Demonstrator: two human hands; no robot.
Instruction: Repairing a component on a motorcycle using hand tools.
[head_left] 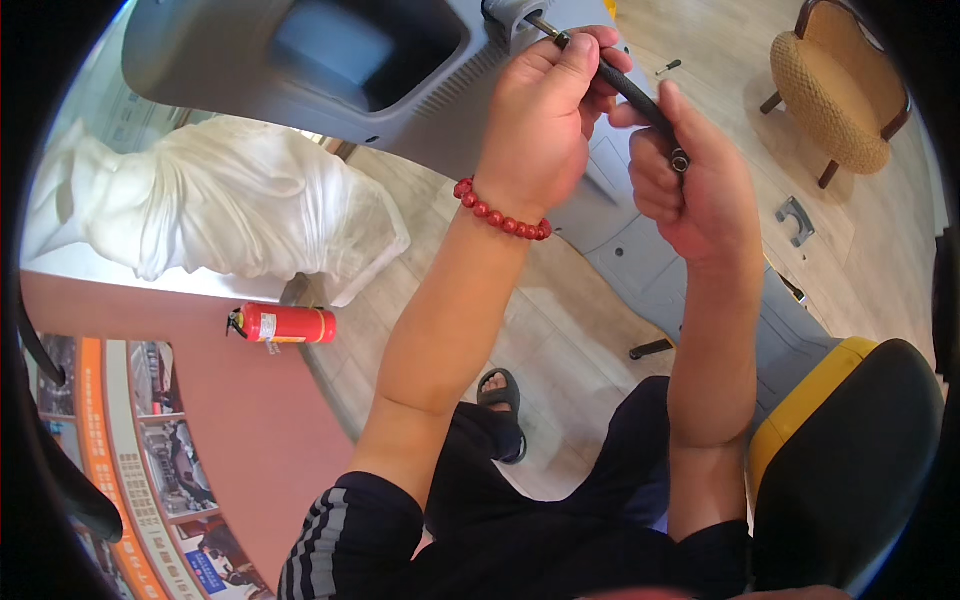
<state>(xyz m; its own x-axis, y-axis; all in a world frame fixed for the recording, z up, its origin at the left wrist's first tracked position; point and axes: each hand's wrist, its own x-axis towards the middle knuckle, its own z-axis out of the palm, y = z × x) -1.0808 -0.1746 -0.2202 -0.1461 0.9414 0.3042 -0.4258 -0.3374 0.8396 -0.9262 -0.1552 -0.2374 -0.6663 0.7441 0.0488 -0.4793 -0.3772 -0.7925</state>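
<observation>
A black rod-shaped tool [630, 92] with a knurled body and a metal socket at its lower end slants across the upper middle. Its slim metal upper part runs into a recessed round hole in a grey molded housing [410, 130]. My left hand [535, 125] pinches the tool near that hole, fingers curled round it; a red bead bracelet circles the wrist. Lower and to the right, my right hand [700, 185] has its fingers wrapped round the lower part of the tool, thumb along it, with the socket end showing beside the thumb.
A white draped statue [200, 210] and red extinguisher [285, 323] are at left. A woven chair [830, 90], small screwdriver [670, 67] and grey handle-shaped piece [795, 222] are on the right floor. A black-and-yellow seat [840, 460] is at lower right; a curved printed panel [150, 430] is lower left.
</observation>
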